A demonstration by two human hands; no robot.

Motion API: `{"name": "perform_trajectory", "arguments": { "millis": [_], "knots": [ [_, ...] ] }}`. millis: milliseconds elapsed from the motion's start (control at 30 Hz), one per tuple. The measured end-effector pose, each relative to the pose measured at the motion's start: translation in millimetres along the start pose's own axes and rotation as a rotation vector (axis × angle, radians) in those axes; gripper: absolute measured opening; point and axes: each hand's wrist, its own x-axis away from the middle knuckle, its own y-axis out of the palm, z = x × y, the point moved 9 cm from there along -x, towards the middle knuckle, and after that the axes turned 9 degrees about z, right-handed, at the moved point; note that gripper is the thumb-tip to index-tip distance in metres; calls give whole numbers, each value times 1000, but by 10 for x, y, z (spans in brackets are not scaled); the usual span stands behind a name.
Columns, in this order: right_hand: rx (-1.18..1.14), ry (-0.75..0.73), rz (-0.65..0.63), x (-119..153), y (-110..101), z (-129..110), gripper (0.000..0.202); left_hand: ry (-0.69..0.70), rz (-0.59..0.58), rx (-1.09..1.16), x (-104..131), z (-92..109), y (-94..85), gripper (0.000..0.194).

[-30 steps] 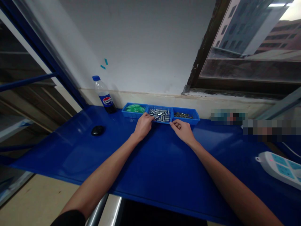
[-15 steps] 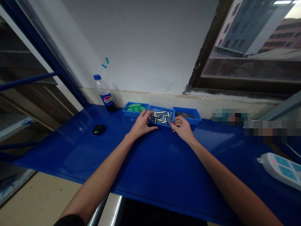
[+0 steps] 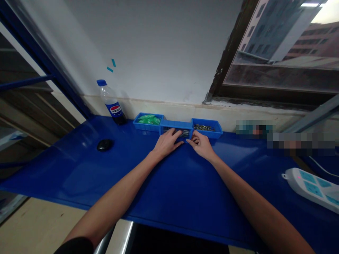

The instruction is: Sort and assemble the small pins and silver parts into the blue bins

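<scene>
The middle blue plastic bin (image 3: 176, 124) is tipped toward me, so its opening faces forward. Inside it lie short metal cylinders (image 3: 186, 132), partly hidden by fingers. My left hand (image 3: 167, 143) is at the bin's front opening, fingers stretched inside over the pieces and thumb apart below. With bent fingers, my right hand (image 3: 201, 144) grips the bin's right front corner.
On the left is a blue bin (image 3: 135, 123) with green pieces; on the right, a blue bin (image 3: 220, 129) holds thin metal parts. A cola bottle (image 3: 114, 107), black mouse (image 3: 104, 144) and white power strip (image 3: 312, 187) stand on the blue table (image 3: 174, 197).
The middle bin has tipped forward from lying level, and its metal pieces are now mostly hidden. My left hand has moved right, its fingers into the opening. The view has shifted slightly.
</scene>
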Motion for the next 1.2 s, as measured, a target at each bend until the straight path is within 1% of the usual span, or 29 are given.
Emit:
{"name": "perform_trajectory", "arguments": {
  "millis": [167,233,333,433,567,733,833,1000,1200],
  "knots": [
    [87,-56,5,20,-7,-77,19,-16,-69,-12,13,19,132,28],
    [80,-67,13,16,-10,-78,19,-24,-100,-24,15,30,168,28],
    [41,-97,6,14,7,-77,19,-38,-142,-45,20,44,191,31],
    [42,-134,25,22,-3,-87,18,-31,-159,-48,21,66,182,31],
    [59,-146,33,37,-25,-105,18,-17,-165,-42,30,70,178,31],
    [77,-165,-7,48,-35,-144,10,-3,-155,18,66,67,163,32],
    [82,-198,-26,52,-35,-158,6,-24,-137,55,92,55,136,30],
    [75,-274,-37,69,-35,-201,7,-70,-114,60,123,33,112,36],
    [134,-327,-33,89,-64,-253,12,-39,-115,92,134,61,116,37]
  ]
}}
